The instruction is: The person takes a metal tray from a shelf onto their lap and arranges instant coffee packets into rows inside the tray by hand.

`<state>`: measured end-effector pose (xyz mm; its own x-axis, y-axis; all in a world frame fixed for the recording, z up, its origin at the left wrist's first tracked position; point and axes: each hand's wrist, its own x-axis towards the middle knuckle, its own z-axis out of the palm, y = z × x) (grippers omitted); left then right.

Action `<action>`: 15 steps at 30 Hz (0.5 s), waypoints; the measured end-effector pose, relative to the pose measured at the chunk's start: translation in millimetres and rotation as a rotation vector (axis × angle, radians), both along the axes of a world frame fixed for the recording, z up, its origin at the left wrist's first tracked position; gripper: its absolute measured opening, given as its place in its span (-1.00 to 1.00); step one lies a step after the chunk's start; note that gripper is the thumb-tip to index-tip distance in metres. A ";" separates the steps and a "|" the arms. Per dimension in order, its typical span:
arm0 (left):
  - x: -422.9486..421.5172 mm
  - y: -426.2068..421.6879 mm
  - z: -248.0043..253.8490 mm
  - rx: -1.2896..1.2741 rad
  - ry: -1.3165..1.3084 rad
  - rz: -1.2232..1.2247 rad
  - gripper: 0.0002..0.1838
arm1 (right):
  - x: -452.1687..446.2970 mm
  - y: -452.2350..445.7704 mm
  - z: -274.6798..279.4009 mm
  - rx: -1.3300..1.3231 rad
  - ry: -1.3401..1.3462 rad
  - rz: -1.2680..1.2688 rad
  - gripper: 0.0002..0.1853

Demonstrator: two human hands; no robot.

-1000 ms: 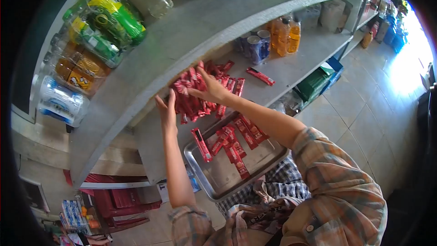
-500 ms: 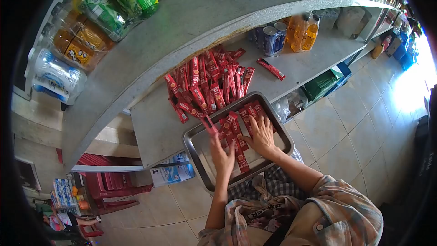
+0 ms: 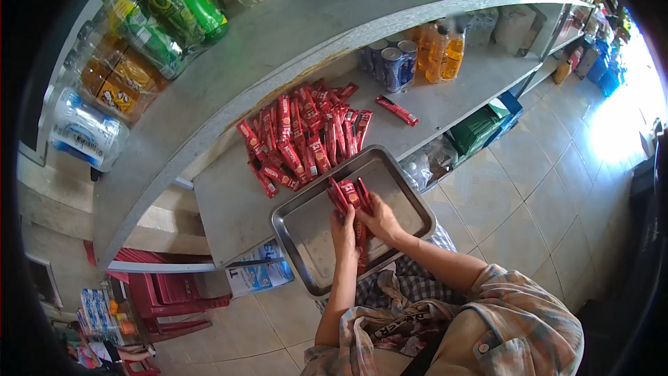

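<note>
Over a metal tray (image 3: 306, 233), my left hand (image 3: 344, 235) and my right hand (image 3: 382, 220) press a bunch of red coffee sachets (image 3: 350, 193) between them. Both hands are closed on the bunch from opposite sides. Most of the held sachets point up toward the shelf, and one hangs down along the left wrist. The tray rests at the shelf edge, close to my lap. Just beyond its far rim lies a loose heap of red coffee sachets (image 3: 296, 136) on the grey shelf. A single sachet (image 3: 396, 110) sits apart to the right.
Blue cans (image 3: 392, 66) and bottles of orange drink (image 3: 444, 56) stand at the back of the lower shelf. An upper shelf (image 3: 292, 24) overhangs it, with wrapped bottles (image 3: 163, 17) at left. Red plastic chairs (image 3: 167, 292) are at lower left.
The sachets spread across the tray are now gathered into one bunch between my hands. My right hand has moved left toward my left hand. The view has shifted slightly.
</note>
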<state>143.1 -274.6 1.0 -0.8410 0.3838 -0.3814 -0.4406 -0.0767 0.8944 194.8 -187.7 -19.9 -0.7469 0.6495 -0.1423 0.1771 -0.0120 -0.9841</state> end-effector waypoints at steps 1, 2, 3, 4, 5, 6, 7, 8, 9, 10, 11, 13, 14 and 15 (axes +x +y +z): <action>-2.2 3.6 1.2 0.017 -0.018 -0.029 -0.40 | -4.5 -6.2 -4.7 0.034 -0.073 -0.037 -0.35; -1.7 9.3 1.0 -0.037 0.046 0.010 -0.50 | -7.1 -14.7 -3.0 -0.073 0.010 -0.079 -0.38; -0.6 12.2 2.2 -0.052 0.175 0.028 -0.50 | -8.7 -20.3 -1.4 -0.180 0.094 -0.118 -0.41; 1.9 13.3 10.5 -0.070 0.305 0.049 -0.51 | -4.6 -22.8 13.2 -0.163 0.063 -0.103 -0.46; 5.5 13.2 19.0 -0.089 0.432 0.070 -0.52 | -2.4 -26.0 22.5 -0.124 0.146 -0.079 -0.44; 12.4 10.6 26.7 -0.072 0.454 0.131 -0.43 | 0.2 -29.0 33.3 -0.089 0.246 -0.071 -0.44; 16.2 8.4 36.6 0.014 0.536 0.172 -0.41 | 5.7 -32.9 51.5 -0.056 0.341 -0.061 -0.43; 21.8 4.9 45.5 0.096 0.612 0.212 -0.39 | 11.4 -31.7 74.0 -0.046 0.437 -0.005 -0.35; 26.8 0.5 48.4 0.176 0.686 0.253 -0.36 | 13.8 -29.8 76.3 0.081 0.481 0.049 -0.33; 29.4 -8.5 39.8 0.188 0.762 0.220 -0.28 | 15.5 -25.1 77.6 0.215 0.530 0.104 -0.30; 23.5 -14.0 30.0 0.315 0.686 0.195 -0.20 | 15.7 -19.3 78.3 0.355 0.584 0.158 -0.28; 7.9 -24.2 11.0 0.295 0.963 0.123 -0.06 | 16.6 -11.9 73.0 0.454 0.559 0.256 -0.22; 7.2 -21.6 18.4 0.295 0.888 0.166 0.00 | 15.2 -8.8 63.9 0.533 0.530 0.275 -0.22; 11.8 -15.5 25.5 0.339 0.818 0.178 0.01 | 13.5 -5.4 51.0 0.613 0.500 0.293 -0.22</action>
<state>154.9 -290.0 26.5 -0.8575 0.2047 0.4720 0.3672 -0.3993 0.8401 208.2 -193.1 31.0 -0.7787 0.2747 0.5641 -0.3680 0.5282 -0.7652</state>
